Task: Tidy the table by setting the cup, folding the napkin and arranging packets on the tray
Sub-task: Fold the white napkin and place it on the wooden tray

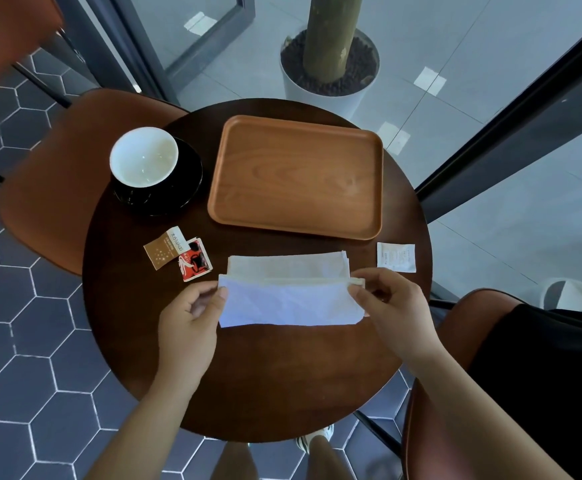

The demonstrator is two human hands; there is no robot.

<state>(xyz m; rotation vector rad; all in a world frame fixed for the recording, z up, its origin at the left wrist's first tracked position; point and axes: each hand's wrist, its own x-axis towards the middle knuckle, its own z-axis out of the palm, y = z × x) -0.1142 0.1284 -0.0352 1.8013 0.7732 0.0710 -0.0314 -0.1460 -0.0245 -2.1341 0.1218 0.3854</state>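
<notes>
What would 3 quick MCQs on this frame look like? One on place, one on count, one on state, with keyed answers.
1. Where is the cup?
A. on the tray
B. on a black saucer left of the tray
C. on the floor

2. How many packets lie on the table?
A. one
B. three
C. five

3. What state is the napkin in?
A. partly folded, pinched at both ends
B. crumpled in the cup
C. lying on the tray

Answers:
B, it sits on the saucer beside the tray.
B, brown, red, white.
A, left hand and right hand each grip an end.
</notes>
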